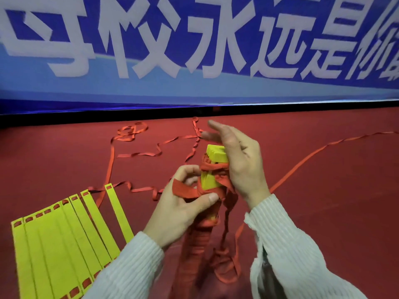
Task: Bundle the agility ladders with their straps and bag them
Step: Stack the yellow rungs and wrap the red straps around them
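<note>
— What lay under it all?
— A red floor (323,201), matte and plain.
— And behind?
— A blue banner (151,91) with large white characters (216,39) stood across the back, a black strip (64,119) running along its foot where it met the floor.

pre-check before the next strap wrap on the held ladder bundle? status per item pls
1. Rung stack lined up at its top end: ok.
2. Left hand pinches the red strap against the stack: ok.
3. Right hand steadies the stack, fingers straight: ok.
4. Strap wrapped round the upper stack: ok; tightness cannot tell.
5. Loose strap tail free of snags: not ok, strap on the red floor lies looped and twisted.
6. Second ladder bundled: not ok, rungs fanned out on the floor.
</note>
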Demonstrator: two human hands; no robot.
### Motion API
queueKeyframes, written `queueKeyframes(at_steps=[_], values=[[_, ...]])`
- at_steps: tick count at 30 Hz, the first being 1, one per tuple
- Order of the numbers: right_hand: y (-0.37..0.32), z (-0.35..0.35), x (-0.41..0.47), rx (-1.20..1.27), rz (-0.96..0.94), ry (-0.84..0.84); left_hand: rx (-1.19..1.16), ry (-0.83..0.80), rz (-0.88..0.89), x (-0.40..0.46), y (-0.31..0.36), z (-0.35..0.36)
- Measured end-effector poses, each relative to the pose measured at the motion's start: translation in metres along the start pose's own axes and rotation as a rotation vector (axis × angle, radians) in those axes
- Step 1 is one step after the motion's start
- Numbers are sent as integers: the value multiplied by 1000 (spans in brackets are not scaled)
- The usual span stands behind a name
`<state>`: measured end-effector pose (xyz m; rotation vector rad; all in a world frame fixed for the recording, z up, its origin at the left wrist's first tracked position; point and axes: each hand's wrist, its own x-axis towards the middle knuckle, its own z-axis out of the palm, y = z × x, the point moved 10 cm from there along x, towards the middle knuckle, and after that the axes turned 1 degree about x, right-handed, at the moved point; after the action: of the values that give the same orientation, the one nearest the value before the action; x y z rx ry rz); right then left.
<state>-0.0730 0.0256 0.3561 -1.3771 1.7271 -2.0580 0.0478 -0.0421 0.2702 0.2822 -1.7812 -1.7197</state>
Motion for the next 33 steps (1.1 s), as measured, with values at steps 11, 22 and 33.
queueKeyframes(at_steps=[11,22,33], values=[[-29,19,-19,-554,-31,140,169,139,56,-13,-21,18],[-47,-12,-1,-344,-43,357,113,59,-15,-6,-23,11],[-47,-27,15,-323,-196,218,150,-230,-98,11,-36,16]])
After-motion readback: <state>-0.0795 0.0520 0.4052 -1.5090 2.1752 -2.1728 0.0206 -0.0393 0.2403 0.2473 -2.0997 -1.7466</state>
